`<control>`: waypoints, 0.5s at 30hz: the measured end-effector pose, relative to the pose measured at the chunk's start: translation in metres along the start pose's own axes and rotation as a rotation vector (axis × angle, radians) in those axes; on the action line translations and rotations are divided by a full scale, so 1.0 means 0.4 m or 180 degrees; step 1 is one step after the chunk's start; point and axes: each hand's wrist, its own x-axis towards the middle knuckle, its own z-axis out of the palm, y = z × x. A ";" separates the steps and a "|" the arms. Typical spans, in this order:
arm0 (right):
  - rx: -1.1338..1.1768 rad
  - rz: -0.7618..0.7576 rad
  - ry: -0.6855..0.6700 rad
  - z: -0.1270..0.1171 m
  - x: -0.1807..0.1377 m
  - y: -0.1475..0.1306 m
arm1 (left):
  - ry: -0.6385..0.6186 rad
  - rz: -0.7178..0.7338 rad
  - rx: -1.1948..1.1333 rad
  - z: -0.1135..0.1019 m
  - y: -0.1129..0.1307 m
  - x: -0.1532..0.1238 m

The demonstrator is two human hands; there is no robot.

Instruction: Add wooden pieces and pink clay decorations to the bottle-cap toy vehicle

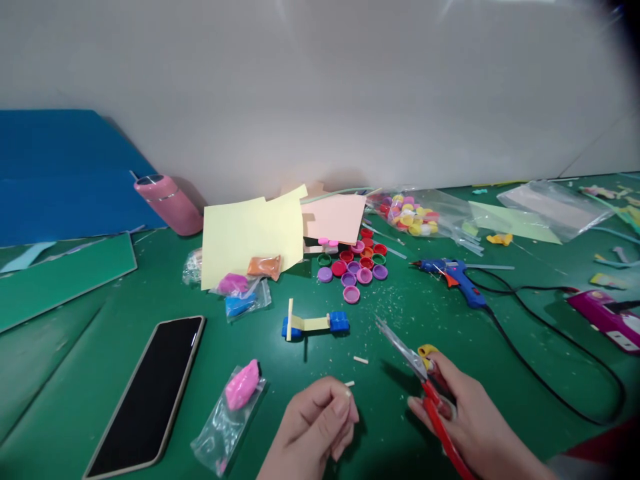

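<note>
My left hand (320, 420) is closed in a pinch at the bottom middle. A short pale stick (349, 384) pokes out at its fingertips, the rest hidden by the fingers. At the lower right, my right hand (465, 407) grips red-handled scissors (407, 347), blades pointing up and left. A small yellow piece (427, 350) shows by the right index finger; its kind is unclear. Beyond my left hand stands a small model (315, 325) with blue blocks at both ends, joined by a cream strip. Another pale stick piece (361, 360) lies between it and the hands.
Several coloured bottle caps (351, 294) lie behind the model. A blue glue gun (450, 273) with a black cord rests at right, near a purple power strip (607, 317). At left are a phone (150, 393), bagged pink clay (243, 385) and a pink flask (173, 203).
</note>
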 end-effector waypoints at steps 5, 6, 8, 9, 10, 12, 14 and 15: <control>-0.0747 0.0129 0.0234 -0.030 0.031 0.047 | 0.0267 0.0071 0.0633 -0.003 0.026 -0.020; -0.0891 0.0131 0.0265 -0.037 0.035 0.059 | 0.0351 0.0096 0.0801 -0.004 0.029 -0.022; -0.1090 0.0026 0.0325 -0.050 0.041 0.080 | 0.0542 0.0122 0.1168 -0.004 0.036 -0.022; -0.1158 -0.0058 0.0358 -0.057 0.043 0.087 | 0.0611 0.0122 0.1339 -0.004 0.039 -0.020; -0.1223 -0.0150 0.0401 -0.064 0.045 0.092 | 0.0642 0.0112 0.1489 -0.005 0.042 -0.018; -0.1351 -0.0302 0.0548 -0.076 0.046 0.090 | 0.0603 0.0089 0.1711 -0.005 0.046 -0.012; -0.1327 -0.0432 0.0734 -0.082 0.045 0.072 | 0.0522 0.0113 0.1907 -0.005 0.047 -0.005; -0.1199 -0.0495 0.0800 -0.080 0.043 0.057 | 0.0489 0.0133 0.2004 -0.004 0.046 -0.001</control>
